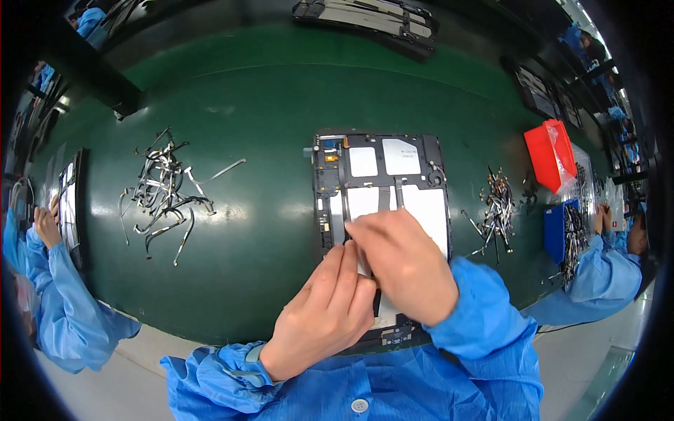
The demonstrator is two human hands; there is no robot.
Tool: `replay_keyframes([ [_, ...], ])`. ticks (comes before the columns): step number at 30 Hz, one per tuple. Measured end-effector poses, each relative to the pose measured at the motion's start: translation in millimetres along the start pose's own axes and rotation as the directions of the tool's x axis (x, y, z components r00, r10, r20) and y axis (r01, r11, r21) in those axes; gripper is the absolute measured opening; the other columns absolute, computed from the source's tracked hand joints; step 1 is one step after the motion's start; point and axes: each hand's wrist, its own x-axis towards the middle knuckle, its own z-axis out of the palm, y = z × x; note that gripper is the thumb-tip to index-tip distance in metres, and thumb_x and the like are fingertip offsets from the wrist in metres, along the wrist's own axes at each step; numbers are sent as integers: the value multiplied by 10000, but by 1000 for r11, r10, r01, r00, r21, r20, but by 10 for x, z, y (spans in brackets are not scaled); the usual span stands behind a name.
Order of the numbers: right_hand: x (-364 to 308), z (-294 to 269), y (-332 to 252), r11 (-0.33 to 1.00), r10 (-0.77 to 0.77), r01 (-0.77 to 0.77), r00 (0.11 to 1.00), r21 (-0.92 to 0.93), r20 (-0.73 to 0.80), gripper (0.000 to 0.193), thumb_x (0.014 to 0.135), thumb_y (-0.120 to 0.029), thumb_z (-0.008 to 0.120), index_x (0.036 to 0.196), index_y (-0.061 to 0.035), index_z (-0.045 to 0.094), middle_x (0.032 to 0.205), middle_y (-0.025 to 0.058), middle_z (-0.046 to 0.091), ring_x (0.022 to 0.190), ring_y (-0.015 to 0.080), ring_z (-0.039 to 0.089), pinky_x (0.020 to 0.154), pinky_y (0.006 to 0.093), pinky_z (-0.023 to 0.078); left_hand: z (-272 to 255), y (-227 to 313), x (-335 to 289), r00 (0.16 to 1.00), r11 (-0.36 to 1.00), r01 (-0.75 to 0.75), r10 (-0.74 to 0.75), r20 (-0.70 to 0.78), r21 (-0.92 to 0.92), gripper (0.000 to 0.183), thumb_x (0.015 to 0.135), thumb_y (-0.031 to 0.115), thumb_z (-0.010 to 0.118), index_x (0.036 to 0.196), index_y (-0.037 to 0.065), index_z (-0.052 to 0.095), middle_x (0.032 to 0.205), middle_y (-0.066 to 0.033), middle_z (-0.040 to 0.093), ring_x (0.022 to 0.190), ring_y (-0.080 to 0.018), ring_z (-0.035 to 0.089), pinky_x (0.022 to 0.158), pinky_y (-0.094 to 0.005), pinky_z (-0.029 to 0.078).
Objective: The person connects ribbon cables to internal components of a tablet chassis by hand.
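An opened tablet-like device (435,151) with a black frame, silver-white panels and a strip of circuit board along its left side lies in front of me. Over its lower middle, my left hand (319,312) has its fingers bent and pressed together. My right hand (411,266) reaches across from the right, with its fingertips pinched near the device's left strip, just above the left fingertips. Whatever is between the fingers of either hand is hidden. A dark flat ribbon cable (384,198) runs down between the panels above my right hand.
On the green table (246,281) lie a pile of flat cables (165,179) at left and a smaller cable pile (497,203) at right. A red bin (550,151) and blue bin (554,231) stand far right. More devices (372,17) sit behind; co-workers flank both sides.
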Motion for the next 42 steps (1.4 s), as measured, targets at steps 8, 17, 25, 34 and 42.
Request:
replay_keyframes([
  [8,155,-10,37,938,-113,130,991,-322,72,364,702,-42,629,1062,12,638,1031,97,578,1010,272,542,801,364,468,-55,56,-3,1000,1000,-5,5,24,-1,343,693,177,654,978,3,575,1148,-197,600,1089,-309,586,860,-308,515],
  [17,-527,-582,103,920,356,-365,931,-140,-83,534,878,-129,626,1364,0,448,1256,208,554,1268,383,430,1023,427,380,-382,30,-475,910,862,374,-270,315,-341,690,835,206,653,1358,-113,336,1390,-319,371,1325,-476,327,1092,-483,305],
  [25,-711,-514,103,869,452,-443,892,219,10,598,873,-58,611,1421,-5,375,1370,230,469,1335,352,390,1078,376,334,-228,72,-461,891,693,453,-367,266,-560,677,863,142,610,1394,-109,273,1386,-284,412,1294,-454,391,1092,-470,301],
  [34,-572,-862,276,464,545,-93,814,881,-201,813,799,-23,646,1481,19,206,1524,219,248,1425,289,231,1152,374,176,-929,-486,511,960,753,266,-260,99,-601,396,850,56,576,1240,28,518,1013,-131,697,1020,-310,652,883,-382,487],
  [42,-832,-1097,294,456,633,-113,738,883,-233,741,782,-62,671,1421,64,316,1462,212,356,1380,290,313,1146,376,204,2,-2420,2031,928,938,325,-341,-147,-123,564,846,355,663,1190,-70,523,1132,-270,600,1060,-418,567,919,-437,459],
])
